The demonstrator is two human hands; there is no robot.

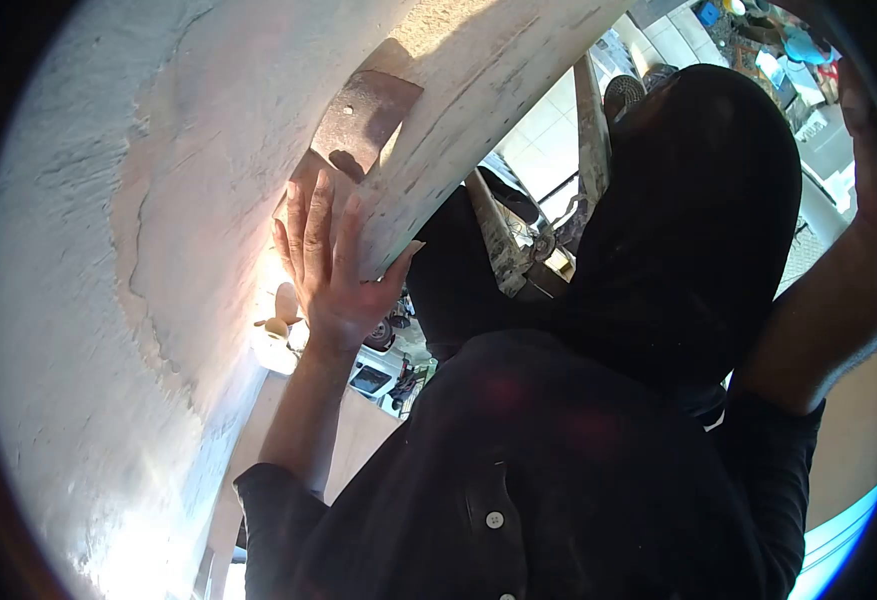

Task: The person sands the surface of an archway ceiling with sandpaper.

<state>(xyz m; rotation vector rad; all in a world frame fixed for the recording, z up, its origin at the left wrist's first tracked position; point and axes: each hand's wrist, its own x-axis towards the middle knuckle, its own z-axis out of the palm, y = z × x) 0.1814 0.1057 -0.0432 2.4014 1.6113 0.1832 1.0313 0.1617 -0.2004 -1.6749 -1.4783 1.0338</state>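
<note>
My left hand (330, 255) lies with fingers stretched out on the pale ledge (478, 110) that juts from the plastered wall (78, 250). It holds nothing. Just beyond the fingertips, a flat brown rectangular piece (368, 112) with a small pale spot rests on the ledge; I cannot make out its kind. My right arm is raised along the right edge. Of my right hand (866, 130), only a dark part near the wrist shows, and its fingers are hidden.
A worn ladder (590, 140) stands beneath me, between my legs in dark clothing. Far below are pale floor tiles (548, 140), a white vehicle (376, 375) and mixed clutter (793, 55). A cracked plaster edge (138, 270) runs down the wall.
</note>
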